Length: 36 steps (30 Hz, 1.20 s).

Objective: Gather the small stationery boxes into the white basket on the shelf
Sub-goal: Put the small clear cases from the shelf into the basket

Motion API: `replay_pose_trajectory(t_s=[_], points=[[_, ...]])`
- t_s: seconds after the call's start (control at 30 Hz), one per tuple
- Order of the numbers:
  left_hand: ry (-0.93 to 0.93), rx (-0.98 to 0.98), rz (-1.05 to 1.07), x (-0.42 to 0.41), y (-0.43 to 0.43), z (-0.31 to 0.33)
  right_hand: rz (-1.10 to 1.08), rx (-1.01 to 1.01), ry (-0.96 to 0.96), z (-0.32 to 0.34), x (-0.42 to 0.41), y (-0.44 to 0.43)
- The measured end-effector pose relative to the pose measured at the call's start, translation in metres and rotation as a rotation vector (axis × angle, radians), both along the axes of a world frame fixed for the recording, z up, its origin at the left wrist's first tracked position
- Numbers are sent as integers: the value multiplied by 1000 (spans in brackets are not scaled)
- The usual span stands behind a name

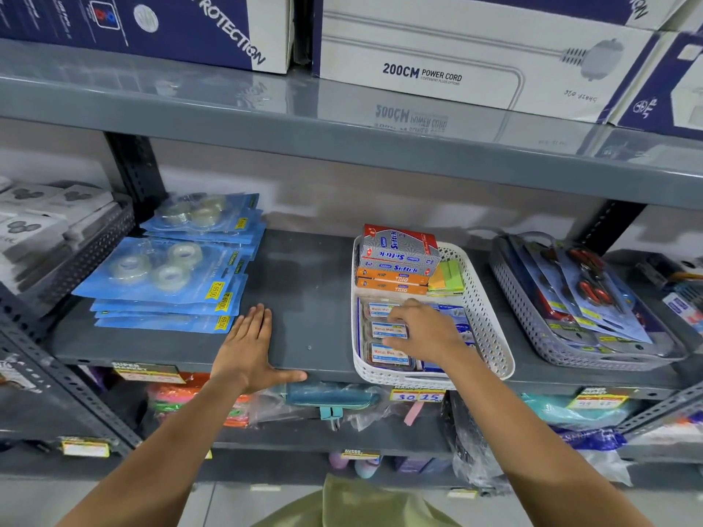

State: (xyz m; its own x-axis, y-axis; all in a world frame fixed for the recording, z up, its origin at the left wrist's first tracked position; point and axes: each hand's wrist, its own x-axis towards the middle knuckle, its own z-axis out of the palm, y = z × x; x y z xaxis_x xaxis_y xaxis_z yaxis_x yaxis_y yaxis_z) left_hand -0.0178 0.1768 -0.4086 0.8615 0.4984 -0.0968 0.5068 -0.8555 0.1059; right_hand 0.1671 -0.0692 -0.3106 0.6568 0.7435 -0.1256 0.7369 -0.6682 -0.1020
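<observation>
Already the small stationery boxes [384,330] sit inside the white basket [490,321], which rests at the shelf's [304,298] front edge and slightly overhangs it. The right hand [422,329] reaches into the basket's near end, fingers curled over the clear boxes; whether it grips one cannot be told. The left hand [251,348] lies flat and spread on the bare shelf near the front edge, holding nothing. Pressing down on the overhanging near end could tip the basket off the shelf, and the stacked Softek boxes [397,252] at the far end could slide
</observation>
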Motion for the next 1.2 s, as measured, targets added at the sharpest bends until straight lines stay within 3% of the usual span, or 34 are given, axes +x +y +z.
replay_pose_trajectory(t_s=[0.07,0.33,0.63,0.9,1.07,1.2], points=[[0,2,-1,0,0,0,48,19,39,-4,-2,5],[9,8,-10,0,-1,3,106,-292,95,-27,0,19],[10,6,-20,-2,-2,4,118,-392,52,-32,1,23],[11,-8,-25,-4,-4,8,119,-334,127,-29,1,20],[41,-15,-20,-3,-6,13,112,-66,274,-10,9,0],[-50,-162,2,2,-10,25,72,35,286,21,36,-36]])
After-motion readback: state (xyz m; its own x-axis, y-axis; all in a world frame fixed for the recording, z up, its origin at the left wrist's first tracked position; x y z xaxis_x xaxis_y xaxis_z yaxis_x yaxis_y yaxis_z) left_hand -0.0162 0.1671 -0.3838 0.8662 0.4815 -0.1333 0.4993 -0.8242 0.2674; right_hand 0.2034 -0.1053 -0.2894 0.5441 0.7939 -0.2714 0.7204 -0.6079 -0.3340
